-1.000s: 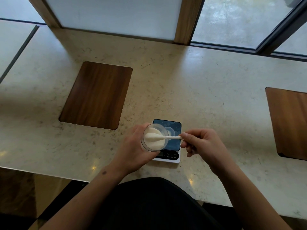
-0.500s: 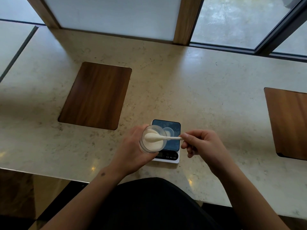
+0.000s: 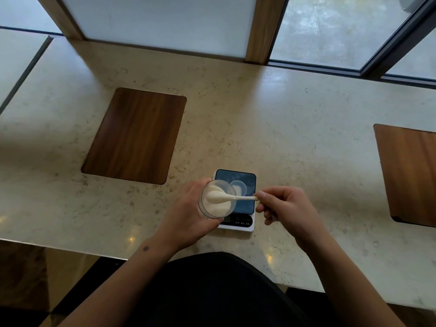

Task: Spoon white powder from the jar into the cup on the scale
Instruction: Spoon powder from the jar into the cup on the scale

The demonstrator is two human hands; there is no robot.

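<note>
A clear jar (image 3: 213, 210) holding white powder is gripped in my left hand (image 3: 188, 218), held over the left edge of a small white scale (image 3: 243, 224) with a dark blue platform. My right hand (image 3: 286, 208) pinches the handle of a white spoon (image 3: 232, 197); its bowl lies over the powder at the jar's mouth. A small clear cup (image 3: 238, 187) stands on the scale platform, just right of the jar. Whether the cup holds powder is hard to tell.
The scale sits near the front edge of a pale stone counter (image 3: 283, 128). A wooden inlay panel (image 3: 134, 135) lies to the left, another panel (image 3: 410, 173) at the far right. Windows with wooden posts run along the back.
The jar and my left hand have shifted slightly left and toward me. The spoon bowl stays over the powder in the jar, almost unmoved.
</note>
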